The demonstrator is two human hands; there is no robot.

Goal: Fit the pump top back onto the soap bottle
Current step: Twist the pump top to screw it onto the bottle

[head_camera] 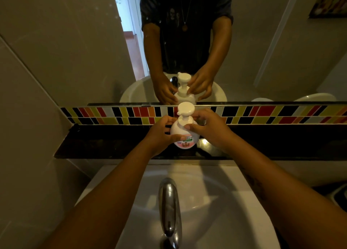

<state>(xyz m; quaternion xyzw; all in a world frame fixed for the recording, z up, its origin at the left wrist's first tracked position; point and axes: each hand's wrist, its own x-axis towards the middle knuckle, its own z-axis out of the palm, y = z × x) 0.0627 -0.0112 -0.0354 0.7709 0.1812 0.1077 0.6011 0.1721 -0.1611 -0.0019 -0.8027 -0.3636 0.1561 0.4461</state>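
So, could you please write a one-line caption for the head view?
Both hands, left hand and right hand, hold a white soap bottle with pump top on a dark shelf above the sink.

White soap bottle (183,131), pink label; red-yellow-black tile strip (262,114)

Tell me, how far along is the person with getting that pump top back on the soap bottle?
Nearly there, it seems. Done: the pump top already sits upright on the soap bottle, which stands on the dark shelf. In hand: the left hand steadies the bottle's body, while the right hand has fingers at the collar. Left: probably tightening; whether it is fully screwed down cannot be seen.
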